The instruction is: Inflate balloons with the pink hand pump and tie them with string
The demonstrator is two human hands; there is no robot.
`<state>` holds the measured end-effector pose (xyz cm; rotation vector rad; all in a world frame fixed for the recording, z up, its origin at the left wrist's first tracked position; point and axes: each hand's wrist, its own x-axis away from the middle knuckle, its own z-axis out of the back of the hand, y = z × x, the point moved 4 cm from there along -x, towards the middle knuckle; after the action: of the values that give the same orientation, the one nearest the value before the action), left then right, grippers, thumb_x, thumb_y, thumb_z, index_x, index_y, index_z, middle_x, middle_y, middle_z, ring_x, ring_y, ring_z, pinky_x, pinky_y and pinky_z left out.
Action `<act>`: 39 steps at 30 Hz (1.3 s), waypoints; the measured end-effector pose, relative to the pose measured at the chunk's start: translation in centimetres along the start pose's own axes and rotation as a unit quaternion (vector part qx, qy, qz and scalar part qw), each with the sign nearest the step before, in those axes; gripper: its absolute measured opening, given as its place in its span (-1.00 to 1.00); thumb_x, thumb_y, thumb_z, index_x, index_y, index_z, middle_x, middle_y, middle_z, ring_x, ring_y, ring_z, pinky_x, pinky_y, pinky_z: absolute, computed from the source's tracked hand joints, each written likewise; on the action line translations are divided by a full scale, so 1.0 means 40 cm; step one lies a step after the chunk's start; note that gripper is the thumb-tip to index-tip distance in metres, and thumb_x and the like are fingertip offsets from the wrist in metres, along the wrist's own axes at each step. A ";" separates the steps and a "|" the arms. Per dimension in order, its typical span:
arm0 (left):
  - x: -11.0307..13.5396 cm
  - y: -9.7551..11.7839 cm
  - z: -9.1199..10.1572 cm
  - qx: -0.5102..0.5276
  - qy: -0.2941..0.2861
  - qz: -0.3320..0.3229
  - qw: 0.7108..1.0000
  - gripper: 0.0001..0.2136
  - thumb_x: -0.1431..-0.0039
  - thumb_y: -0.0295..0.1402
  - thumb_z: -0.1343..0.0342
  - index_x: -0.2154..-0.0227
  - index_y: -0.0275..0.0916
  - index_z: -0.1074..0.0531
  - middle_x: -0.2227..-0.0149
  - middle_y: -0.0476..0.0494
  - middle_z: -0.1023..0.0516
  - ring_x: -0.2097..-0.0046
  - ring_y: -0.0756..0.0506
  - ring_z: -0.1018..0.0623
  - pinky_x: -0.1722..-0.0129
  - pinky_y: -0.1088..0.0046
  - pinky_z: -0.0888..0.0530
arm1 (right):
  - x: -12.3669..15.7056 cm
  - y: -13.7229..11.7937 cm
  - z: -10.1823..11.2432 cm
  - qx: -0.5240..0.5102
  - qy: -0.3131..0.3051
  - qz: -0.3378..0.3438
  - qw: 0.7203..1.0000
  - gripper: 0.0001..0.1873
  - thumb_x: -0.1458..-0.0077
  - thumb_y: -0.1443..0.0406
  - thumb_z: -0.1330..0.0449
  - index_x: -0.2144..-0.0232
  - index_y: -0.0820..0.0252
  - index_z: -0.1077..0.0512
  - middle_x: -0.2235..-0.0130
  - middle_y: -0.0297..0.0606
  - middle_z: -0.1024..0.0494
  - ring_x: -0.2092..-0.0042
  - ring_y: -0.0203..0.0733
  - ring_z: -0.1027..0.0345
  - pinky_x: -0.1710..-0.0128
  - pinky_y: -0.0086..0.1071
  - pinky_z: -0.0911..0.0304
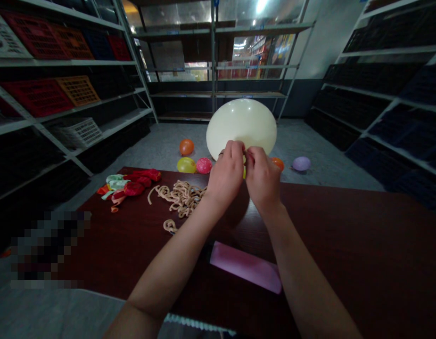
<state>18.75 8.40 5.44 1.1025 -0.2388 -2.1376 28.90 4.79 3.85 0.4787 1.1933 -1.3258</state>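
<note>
A pale yellow inflated balloon [241, 123] is held up above the dark brown table [345, 245]. My left hand [226, 175] and my right hand [262, 178] are both closed, fingers pinched together at the balloon's neck just under its lower edge. The neck itself is mostly hidden by my fingers. A pink pump-like object [245, 266] lies on the table between my forearms. Left of my hands sits a heap of tan rubber bands [180, 197], and farther left a pile of uninflated balloons [129, 184] in red, green and orange.
Inflated balloons lie on the grey floor beyond the table: orange [186, 147], yellow [186, 165], pink [204, 165], another orange [277, 163] and purple [301, 163]. Metal shelving with plastic crates [78, 89] lines the left, back and right. A blurred patch sits at lower left.
</note>
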 end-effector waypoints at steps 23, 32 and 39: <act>-0.016 -0.015 0.049 0.022 -0.032 -0.048 0.998 -0.86 -0.46 -0.41 0.05 0.02 -0.21 -0.34 0.15 -0.20 -0.58 0.14 -0.09 -0.58 0.15 0.38 -0.52 | -0.019 0.000 0.018 -0.029 -0.016 -0.046 0.998 -0.87 -0.34 0.28 -0.07 0.25 0.07 -0.41 0.34 -0.27 -0.60 0.30 -0.17 -0.48 0.26 -0.30 -0.29; -0.003 0.000 0.038 -0.078 -0.027 -0.017 0.996 -0.88 -0.51 -0.44 0.15 0.06 -0.25 -0.28 0.07 -0.35 -0.53 0.06 -0.14 -0.59 0.08 0.32 -0.54 | -0.006 -0.007 0.002 -0.009 -0.026 -0.004 1.000 -0.78 -0.42 0.26 0.02 0.22 0.11 -0.41 0.33 -0.23 -0.58 0.29 -0.17 -0.46 0.25 -0.30 -0.29; -0.004 -0.023 0.059 -0.045 -0.040 0.003 0.998 -0.86 -0.50 -0.41 0.17 0.09 -0.23 -0.30 0.15 -0.30 -0.55 0.12 -0.15 -0.58 0.09 0.28 -0.53 | 0.010 -0.016 -0.015 -0.017 -0.045 0.022 0.999 -0.72 -0.47 0.24 0.07 0.18 0.10 -0.43 0.32 -0.23 -0.59 0.27 -0.19 -0.48 0.23 -0.30 -0.33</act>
<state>16.55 8.82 6.57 0.9653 -0.1802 -2.1683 28.00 4.94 3.51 0.4162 1.1231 -1.2741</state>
